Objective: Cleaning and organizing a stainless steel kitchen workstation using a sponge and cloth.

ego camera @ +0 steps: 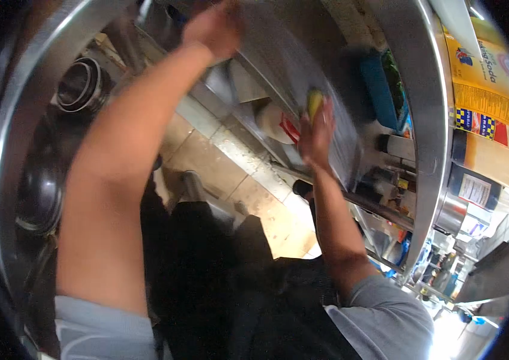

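My right hand is at the metal work surface, shut on a yellow-green object, perhaps a sponge; blur hides its exact kind. My left hand reaches toward the top edge, blurred, and I cannot tell whether it holds anything. Just left of my right hand, below the surface, sits a pale rounded item with red on it.
A blue container with greens stands at the right. A shelf beyond holds a yellow baking soda package and several jars. Metal pots sit at the left, under a steel edge. Tiled floor shows below.
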The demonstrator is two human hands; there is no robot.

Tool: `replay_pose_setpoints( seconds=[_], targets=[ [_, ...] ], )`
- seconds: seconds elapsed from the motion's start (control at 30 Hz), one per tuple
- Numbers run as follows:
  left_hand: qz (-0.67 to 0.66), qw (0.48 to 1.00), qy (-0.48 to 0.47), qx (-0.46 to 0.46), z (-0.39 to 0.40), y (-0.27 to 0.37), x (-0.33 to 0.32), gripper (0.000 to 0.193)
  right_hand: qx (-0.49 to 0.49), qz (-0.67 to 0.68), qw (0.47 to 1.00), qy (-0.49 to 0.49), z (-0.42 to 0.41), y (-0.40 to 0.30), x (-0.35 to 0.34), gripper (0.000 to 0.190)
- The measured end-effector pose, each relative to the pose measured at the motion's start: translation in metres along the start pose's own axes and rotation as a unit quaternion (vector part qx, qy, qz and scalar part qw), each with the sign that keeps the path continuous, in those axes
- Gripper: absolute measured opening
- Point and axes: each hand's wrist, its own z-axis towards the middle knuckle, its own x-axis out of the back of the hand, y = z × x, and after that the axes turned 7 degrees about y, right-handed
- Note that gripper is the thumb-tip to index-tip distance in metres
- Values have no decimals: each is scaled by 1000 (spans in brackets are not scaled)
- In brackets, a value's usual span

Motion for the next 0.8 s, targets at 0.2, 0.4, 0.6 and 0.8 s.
replay_pose_setpoints(
  seconds=[0.2, 0.4, 0.6, 0.8],
  targets=[
    [-415, 874, 98, 232, -114, 89, 87, 65, -7, 109, 987, -118, 199, -179, -87, 55],
    [-492, 780, 55, 384, -109, 78, 74, 61, 295, 8, 952, 77, 210, -233, -129, 44],
    [-562, 641, 81, 516, -87, 55, 57, 47, 93, -85, 991, 46, 30, -74, -34, 56],
    [-603, 613, 110, 498, -78, 53, 53, 43, -58, -193, 974, 98, -50, -4, -21, 57]
  ],
)
